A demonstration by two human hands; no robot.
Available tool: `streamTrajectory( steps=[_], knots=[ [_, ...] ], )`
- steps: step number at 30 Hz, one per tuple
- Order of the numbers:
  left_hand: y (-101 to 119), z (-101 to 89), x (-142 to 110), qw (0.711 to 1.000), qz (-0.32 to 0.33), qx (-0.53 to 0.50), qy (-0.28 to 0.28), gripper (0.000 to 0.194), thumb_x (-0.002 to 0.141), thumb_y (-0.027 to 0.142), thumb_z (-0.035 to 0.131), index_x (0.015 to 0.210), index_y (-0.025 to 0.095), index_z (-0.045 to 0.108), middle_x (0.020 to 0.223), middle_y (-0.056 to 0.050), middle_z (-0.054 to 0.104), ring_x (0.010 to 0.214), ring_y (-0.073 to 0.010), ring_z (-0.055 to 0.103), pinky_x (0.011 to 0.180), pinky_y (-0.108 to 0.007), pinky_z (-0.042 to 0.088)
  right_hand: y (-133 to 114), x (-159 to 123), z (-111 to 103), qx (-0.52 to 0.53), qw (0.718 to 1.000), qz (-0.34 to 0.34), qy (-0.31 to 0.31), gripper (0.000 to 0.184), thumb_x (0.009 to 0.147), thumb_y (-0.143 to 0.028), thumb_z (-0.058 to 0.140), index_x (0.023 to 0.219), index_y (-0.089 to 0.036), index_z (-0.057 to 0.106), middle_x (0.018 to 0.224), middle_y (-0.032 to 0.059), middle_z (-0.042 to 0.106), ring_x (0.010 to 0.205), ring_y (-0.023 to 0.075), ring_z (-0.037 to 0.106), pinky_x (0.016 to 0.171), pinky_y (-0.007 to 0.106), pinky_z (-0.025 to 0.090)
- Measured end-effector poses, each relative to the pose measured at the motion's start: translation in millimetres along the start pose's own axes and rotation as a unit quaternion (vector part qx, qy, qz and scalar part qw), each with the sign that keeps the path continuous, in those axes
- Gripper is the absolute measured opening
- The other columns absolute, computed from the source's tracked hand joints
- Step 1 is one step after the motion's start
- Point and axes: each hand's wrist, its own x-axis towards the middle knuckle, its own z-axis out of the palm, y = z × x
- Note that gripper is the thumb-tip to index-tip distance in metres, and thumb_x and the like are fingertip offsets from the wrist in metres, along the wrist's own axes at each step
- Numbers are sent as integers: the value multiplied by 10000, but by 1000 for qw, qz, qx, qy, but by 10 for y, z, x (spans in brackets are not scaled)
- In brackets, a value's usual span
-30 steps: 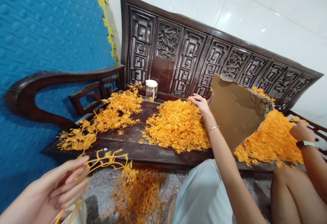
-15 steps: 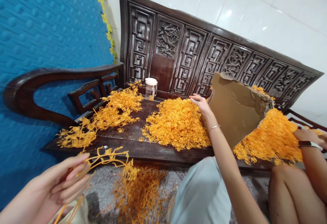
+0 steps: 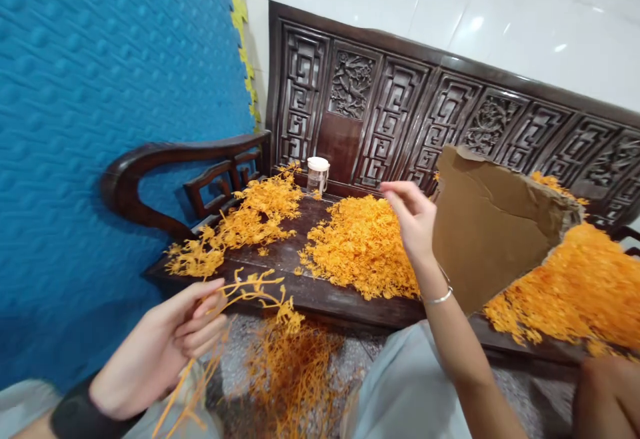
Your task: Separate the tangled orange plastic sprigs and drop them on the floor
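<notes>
My left hand is closed around a few thin, branching orange plastic stems. Their small curled tips point right, and the long bare ends hang below the fingers. Over the middle heap of small orange plastic pieces is my right hand, raised, with thumb and fingertips drawn together. Nothing shows between them. Under the bench's front edge, a tangle of orange stems lies on the floor. More branched orange sprigs are spread at the bench's left end.
A dark carved wooden bench spans the view, with a curved armrest. A clear cup with a white lid stands at the backrest. A brown cardboard sheet leans between two orange heaps. Another person's knee is at lower right.
The view has swung left, so the scene sits farther right. My right hand has lifted off the heap and its spread fingers have come together. My left hand still holds the stems.
</notes>
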Motion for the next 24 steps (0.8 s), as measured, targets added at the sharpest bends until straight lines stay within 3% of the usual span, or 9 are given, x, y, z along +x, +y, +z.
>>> streamTrajectory(
  steps=[2,4,7,9,11,17,24],
  knots=[
    [19,41,-12,998,-1,-50,-35,415,606,403,656,446,195,334,497,101,87,411,-67,70,309,-183,219,-169,-199,204,55,981,51,-178,254,796,-272,508,1039,-252,579,962,36,602,902,159,545,814,339,417],
    [33,75,-11,995,4,-85,-56,395,651,362,633,438,189,348,494,102,75,415,-69,51,314,-186,189,-189,-400,416,92,928,121,-339,280,763,-296,558,1038,-250,589,1025,43,598,938,168,540,814,349,420],
    [51,110,-2,991,20,-107,-78,372,714,322,576,438,183,368,480,100,77,409,-70,39,322,-191,161,-61,-653,685,191,836,213,-469,336,690,-320,641,1011,-227,606,985,38,618,893,155,563,802,336,434],
    [62,127,0,989,24,-111,-90,372,740,313,543,436,181,374,471,99,83,406,-71,34,325,-194,151,28,-755,791,258,796,248,-487,322,648,-305,679,950,-205,626,841,14,639,762,125,581,751,307,449],
    [69,136,-1,989,26,-109,-99,376,753,313,527,435,180,376,467,98,87,405,-72,32,328,-195,148,85,-796,826,300,777,273,-482,266,620,-287,703,857,-184,641,744,-4,637,672,104,580,707,283,453],
    [19,117,15,991,10,-87,-103,381,719,341,569,435,181,373,466,101,86,402,-68,41,326,-188,166,183,-726,689,384,746,329,-434,292,582,-355,726,745,-146,604,722,23,658,652,127,617,649,270,466],
    [-46,103,45,991,1,-80,-108,390,695,352,605,432,174,380,466,101,104,404,-62,54,327,-183,169,244,-707,613,444,711,386,-384,404,539,-460,731,769,-160,589,651,2,620,594,106,577,573,235,434]
  ],
)
